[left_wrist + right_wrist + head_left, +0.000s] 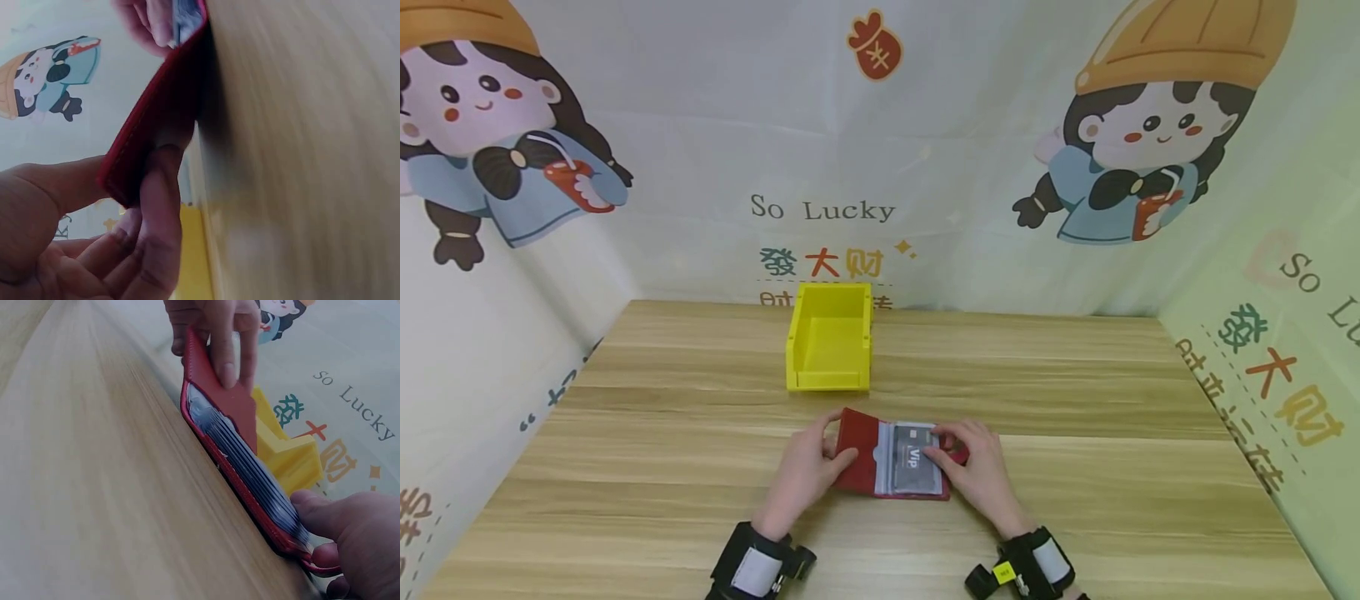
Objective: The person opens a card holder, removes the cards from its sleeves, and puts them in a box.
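Wood-grain table (1075, 375), left grip (808, 467) and right grip (981, 468) pinching red wallet (868, 467), VIP card (913, 468) partly covered

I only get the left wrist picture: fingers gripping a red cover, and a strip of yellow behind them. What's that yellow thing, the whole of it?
Observer: From the head view, it's an open-topped yellow bin, standing on the table beyond the red card holder.
Visitor: Oh! And what's inside that red cover?
Observer: Also from the head view: a grey card printed "Vip" shows on the page facing up.
Visitor: Just the one page?
Observer: No. The right wrist view shows a thick stack of sleeves edge-on beside the right hand, too blurred for me to count.
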A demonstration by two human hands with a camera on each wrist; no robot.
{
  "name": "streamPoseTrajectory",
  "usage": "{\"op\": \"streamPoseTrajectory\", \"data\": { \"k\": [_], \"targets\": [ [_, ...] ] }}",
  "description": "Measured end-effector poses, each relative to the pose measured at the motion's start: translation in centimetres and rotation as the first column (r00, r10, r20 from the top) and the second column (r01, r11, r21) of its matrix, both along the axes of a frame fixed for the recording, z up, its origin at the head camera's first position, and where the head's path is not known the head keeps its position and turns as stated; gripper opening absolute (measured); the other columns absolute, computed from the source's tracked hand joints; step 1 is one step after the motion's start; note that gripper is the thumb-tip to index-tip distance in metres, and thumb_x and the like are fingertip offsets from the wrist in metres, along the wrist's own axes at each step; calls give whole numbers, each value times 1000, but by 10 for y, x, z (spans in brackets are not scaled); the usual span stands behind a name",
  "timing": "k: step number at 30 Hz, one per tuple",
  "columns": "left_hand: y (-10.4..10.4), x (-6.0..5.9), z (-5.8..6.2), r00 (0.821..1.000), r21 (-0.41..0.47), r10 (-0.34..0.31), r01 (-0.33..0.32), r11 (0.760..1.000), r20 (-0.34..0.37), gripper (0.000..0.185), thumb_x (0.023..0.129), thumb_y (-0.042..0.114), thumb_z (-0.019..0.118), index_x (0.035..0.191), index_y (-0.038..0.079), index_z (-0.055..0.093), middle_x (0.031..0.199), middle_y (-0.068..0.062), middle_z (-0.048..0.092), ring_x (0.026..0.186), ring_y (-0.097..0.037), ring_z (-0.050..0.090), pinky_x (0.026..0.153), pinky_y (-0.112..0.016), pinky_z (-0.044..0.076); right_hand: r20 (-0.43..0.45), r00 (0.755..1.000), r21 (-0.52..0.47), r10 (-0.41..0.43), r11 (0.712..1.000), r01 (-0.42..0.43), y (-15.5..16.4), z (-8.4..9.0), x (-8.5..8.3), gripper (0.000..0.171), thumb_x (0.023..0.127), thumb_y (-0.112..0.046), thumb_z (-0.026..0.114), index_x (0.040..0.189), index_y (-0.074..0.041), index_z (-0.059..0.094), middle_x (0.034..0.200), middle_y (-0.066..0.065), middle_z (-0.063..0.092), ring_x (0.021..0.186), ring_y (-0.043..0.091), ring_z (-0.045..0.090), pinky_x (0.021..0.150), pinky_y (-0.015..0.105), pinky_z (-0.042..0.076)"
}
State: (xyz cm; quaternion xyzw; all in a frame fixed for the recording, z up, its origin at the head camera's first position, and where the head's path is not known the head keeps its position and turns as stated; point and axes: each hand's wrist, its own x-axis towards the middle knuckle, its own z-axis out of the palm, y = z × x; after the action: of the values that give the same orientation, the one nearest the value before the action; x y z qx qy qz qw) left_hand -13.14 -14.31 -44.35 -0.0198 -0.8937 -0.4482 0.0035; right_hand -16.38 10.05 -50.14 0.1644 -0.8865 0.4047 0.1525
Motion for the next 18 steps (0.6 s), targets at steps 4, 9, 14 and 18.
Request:
{"op": "streamPoseTrajectory", "data": {
  "k": [4, 9, 14, 18],
  "targets": [
    [-3, 0, -2, 1000, -82, 4, -6, 997, -19, 58, 85, 8, 78, 135, -6, 52, 67, -3, 64, 61, -9, 53, 60, -23, 40, 15, 1000, 4, -1, 1000, 1, 0, 1, 0, 23, 79, -16, 85, 100, -12, 75, 80, -3, 63, 83, 13, 54, 83, 36, 35],
    [-5, -1, -5, 1000, -145, 22, -22, 989, 1, 62, 84, 11, 81, 137, -3, 52, 83, -8, 66, 73, -16, 57, 68, -28, 45, 16, 1000, 9, -3, 1000, 3, 0, 2, 1, 23, 79, -16, 85, 100, -12, 75, 81, -2, 64, 84, 13, 54, 83, 36, 35],
    [-4, -1, -10, 999, -228, 35, -31, 973, 12, 67, 83, 16, 82, 139, -2, 51, 114, -19, 61, 100, -30, 57, 90, -47, 50, 17, 1000, 6, -4, 1000, 4, -1, 1, 1, 24, 79, -16, 85, 100, -12, 75, 81, -2, 63, 83, 13, 53, 82, 35, 34],
    [0, -1, -10, 999, -225, 33, -32, 974, 2, 65, 83, 11, 81, 138, -3, 50, 124, -23, 57, 111, -36, 54, 98, -53, 48, 20, 1000, 0, -3, 1000, 3, 0, 0, 1, 24, 79, -16, 85, 100, -13, 75, 80, -3, 63, 83, 13, 53, 83, 35, 34]
  ]
}}
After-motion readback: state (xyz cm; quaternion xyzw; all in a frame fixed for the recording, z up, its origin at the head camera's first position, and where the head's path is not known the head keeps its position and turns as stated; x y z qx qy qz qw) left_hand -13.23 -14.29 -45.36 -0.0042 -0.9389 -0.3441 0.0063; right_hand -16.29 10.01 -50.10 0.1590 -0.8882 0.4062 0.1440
